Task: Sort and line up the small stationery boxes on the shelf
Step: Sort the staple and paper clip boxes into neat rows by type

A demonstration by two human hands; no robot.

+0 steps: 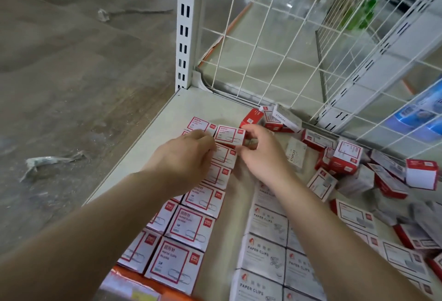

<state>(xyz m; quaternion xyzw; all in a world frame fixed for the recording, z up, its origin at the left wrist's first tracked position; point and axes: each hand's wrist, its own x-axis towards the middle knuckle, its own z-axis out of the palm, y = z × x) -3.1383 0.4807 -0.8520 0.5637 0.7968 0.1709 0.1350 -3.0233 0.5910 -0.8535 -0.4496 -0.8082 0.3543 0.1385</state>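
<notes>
seating red-white box [229, 136] at row's far end | both hands pinching it, left hand [189, 154] & right hand [259, 151], squaring w/ neighbours | loose pile [358, 169] waiting

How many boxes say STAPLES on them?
2 STAPLES boxes: one by the wire grid, one just right of the right hand. Others may be hidden.

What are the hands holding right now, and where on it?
Both hands hold one red-and-white paper clip box: left hand at its left end, right hand pinching its right end.
</notes>
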